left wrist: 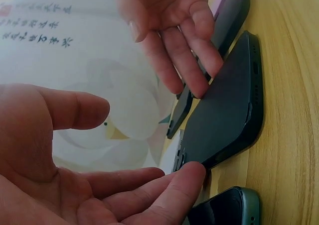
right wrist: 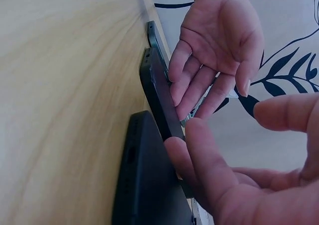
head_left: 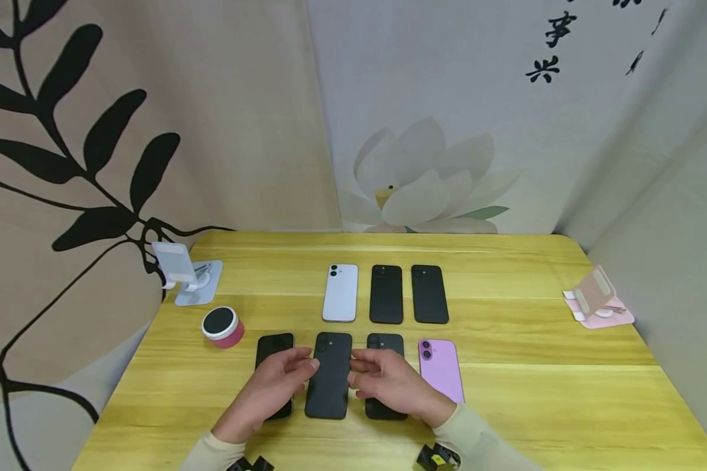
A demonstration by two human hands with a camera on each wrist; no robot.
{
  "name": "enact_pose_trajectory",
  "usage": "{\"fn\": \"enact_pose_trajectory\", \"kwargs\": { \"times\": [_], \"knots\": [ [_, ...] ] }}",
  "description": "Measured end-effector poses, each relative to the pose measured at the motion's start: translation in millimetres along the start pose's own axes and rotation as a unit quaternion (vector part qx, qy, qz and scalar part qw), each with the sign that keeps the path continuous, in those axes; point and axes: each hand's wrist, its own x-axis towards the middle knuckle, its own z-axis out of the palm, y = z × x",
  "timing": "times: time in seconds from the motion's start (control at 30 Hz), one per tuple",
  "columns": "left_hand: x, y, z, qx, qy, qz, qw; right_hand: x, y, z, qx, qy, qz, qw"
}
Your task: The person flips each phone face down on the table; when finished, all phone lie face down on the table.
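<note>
A dark grey phone (head_left: 328,379) lies back up on the table, between my two hands. My left hand (head_left: 273,386) is at its left side, palm turned inward and fingers loosely extended; in the left wrist view the fingertips (left wrist: 192,177) come close to the phone's edge, and I cannot tell whether they touch. On the other side, my right hand (head_left: 397,383) hovers over another dark phone (head_left: 385,410), fingers pointing at the middle one. Partly beneath the left hand is a black phone (head_left: 273,345) with a greenish frame. A purple phone (head_left: 442,366) lies beyond the right hand.
Behind, a white phone (head_left: 340,293) and two black phones, one central (head_left: 386,294) and one rightward (head_left: 429,294), form a row. A pink jar (head_left: 230,335) and a white phone stand (head_left: 197,282) are at left. A pink stand (head_left: 601,304) sits near the right edge.
</note>
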Motion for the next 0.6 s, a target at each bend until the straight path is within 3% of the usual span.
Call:
{"fn": "enact_pose_trajectory", "kwargs": {
  "times": [0.33, 0.6],
  "knots": [
    [0.9, -1.6, -3.4, -0.021, -0.002, 0.004, 0.9998, 0.7, 0, -2, -0.037, 0.021, -0.018, 0.9989],
    [-3.4, -4.4, -16.5, -0.008, 0.028, 0.020, 0.9994, 8.2, -7, 5, -0.050, 0.037, -0.049, 0.9968]
  ]
}}
